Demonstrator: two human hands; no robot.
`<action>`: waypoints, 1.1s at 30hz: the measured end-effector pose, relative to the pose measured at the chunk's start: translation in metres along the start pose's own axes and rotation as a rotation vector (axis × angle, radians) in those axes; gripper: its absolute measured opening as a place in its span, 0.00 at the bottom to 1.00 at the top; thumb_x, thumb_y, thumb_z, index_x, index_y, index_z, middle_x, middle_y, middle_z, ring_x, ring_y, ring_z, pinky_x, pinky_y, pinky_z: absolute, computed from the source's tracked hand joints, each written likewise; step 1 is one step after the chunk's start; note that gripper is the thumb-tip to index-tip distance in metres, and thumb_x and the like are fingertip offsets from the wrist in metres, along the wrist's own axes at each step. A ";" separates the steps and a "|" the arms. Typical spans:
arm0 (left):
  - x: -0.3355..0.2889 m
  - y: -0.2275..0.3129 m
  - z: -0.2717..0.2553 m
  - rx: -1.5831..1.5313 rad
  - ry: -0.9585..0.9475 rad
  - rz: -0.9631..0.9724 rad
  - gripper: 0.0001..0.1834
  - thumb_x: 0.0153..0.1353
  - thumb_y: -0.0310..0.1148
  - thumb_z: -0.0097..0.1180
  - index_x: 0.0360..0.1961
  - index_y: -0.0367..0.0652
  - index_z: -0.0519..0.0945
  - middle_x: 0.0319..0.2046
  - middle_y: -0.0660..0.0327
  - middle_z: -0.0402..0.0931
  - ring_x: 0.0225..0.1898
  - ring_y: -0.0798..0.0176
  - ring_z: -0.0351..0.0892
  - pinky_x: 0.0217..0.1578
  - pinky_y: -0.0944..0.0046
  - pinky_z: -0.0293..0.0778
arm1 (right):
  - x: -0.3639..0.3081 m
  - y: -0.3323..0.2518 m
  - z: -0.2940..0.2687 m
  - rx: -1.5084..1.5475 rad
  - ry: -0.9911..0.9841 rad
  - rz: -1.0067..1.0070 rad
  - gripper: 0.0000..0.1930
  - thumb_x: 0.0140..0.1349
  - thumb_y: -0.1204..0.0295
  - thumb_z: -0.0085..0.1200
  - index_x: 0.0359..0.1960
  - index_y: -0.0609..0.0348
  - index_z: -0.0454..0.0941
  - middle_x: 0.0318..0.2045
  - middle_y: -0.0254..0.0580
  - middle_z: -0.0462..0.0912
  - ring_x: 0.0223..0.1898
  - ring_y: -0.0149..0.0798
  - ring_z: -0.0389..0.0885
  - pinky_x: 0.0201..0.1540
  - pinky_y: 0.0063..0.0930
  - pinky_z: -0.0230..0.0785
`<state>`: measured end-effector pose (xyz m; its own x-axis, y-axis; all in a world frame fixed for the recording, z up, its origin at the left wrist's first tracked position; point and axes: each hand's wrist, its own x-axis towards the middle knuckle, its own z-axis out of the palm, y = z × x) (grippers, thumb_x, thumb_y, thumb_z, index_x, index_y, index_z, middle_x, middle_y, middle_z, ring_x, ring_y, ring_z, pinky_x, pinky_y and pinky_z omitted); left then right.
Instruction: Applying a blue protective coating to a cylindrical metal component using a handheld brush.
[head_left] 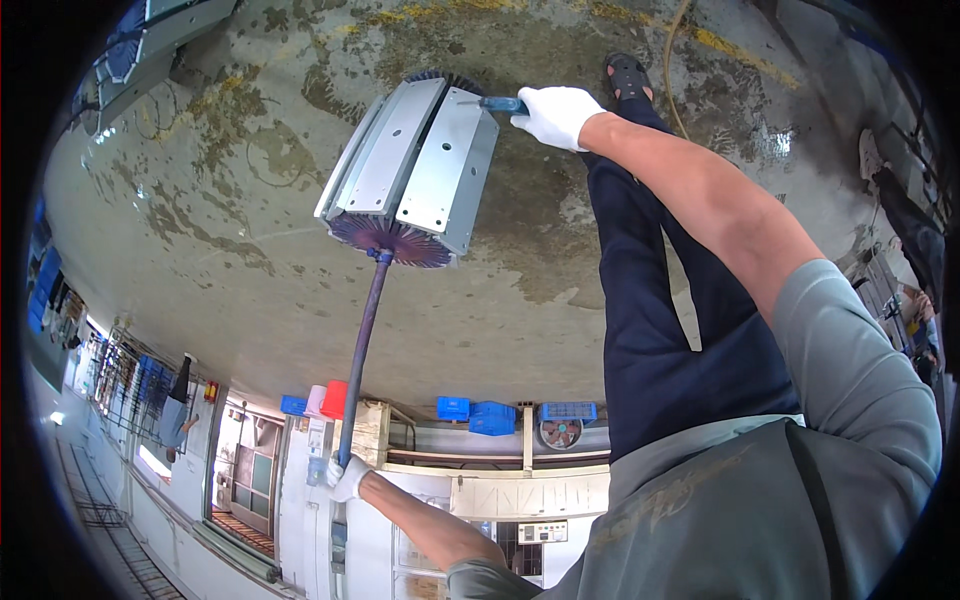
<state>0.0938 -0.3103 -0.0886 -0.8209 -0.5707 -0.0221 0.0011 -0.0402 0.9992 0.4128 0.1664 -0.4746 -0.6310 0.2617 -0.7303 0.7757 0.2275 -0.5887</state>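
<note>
A long purple-grey metal shaft point(363, 335) runs up from my left hand point(347, 480), whose gloved fingers are wrapped round it. At its far end sits a drum-shaped metal part with dark radial fins point(395, 238) and flat silver plates point(447, 160) around its side. Small holes show in the plates. Closed in its white glove, my right hand point(560, 117) grips a blue-handled tool point(503, 105). The tool's thin tip lies at the upper edge of the nearest plate; whether it touches cannot be told.
Wet concrete floor point(250, 300) surrounds the drum. A yellowish hose point(672, 60) crosses it beyond my foot point(628, 78). Blue bins point(491, 418), a red bucket point(334, 399) and a fan point(560, 432) stand along the wall. One person point(175, 420) is at far left, another point(905, 225) at right.
</note>
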 end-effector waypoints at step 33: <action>-0.069 -0.045 0.056 0.176 0.402 0.049 0.22 0.68 0.51 0.46 0.20 0.53 0.61 0.10 0.69 0.55 0.12 0.66 0.59 0.18 0.63 0.60 | -0.053 -0.001 0.012 -0.133 0.178 -0.297 0.08 0.57 0.66 0.56 0.30 0.56 0.75 0.24 0.49 0.81 0.27 0.51 0.83 0.29 0.45 0.73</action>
<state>0.1179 -0.2232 -0.1302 -0.5348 -0.8436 0.0484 -0.0915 0.1148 0.9892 0.4452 0.1413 -0.4396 -0.8296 0.3224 -0.4558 0.5575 0.4350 -0.7071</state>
